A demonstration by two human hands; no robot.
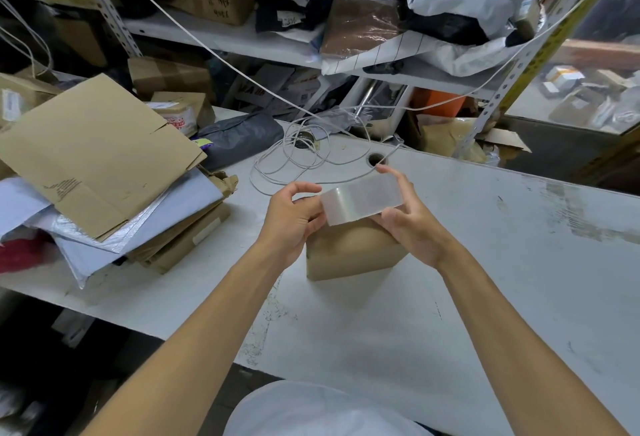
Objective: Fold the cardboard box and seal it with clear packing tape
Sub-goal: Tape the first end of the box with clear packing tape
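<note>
Far out to the left of the left hand, a slumped pile of flattened cardboard sheets (pixel 93 155) lies over crinkled silvery padded mailers (pixel 114 227), matte brown on shiny grey. Beyond both hands a thin white cable (pixel 294 158) loops in loose coils on the scuffed white table (pixel 485 262).

The left hand (pixel 291 220) has its fingers curled, thumb and fingertips pinching the left edge of the roll of clear packing tape (pixel 363 200). The roll is a wide, glossy, translucent cylinder seen side-on, held between the two hands just above the table.

The right hand (pixel 412 224) grips the roll's right side, index finger stretched over the top and thumb pressed underneath.

Directly below the hands and the roll sits the cardboard box (pixel 349 252), small, plain brown and blocky, flaps down, resting on the table.
</note>
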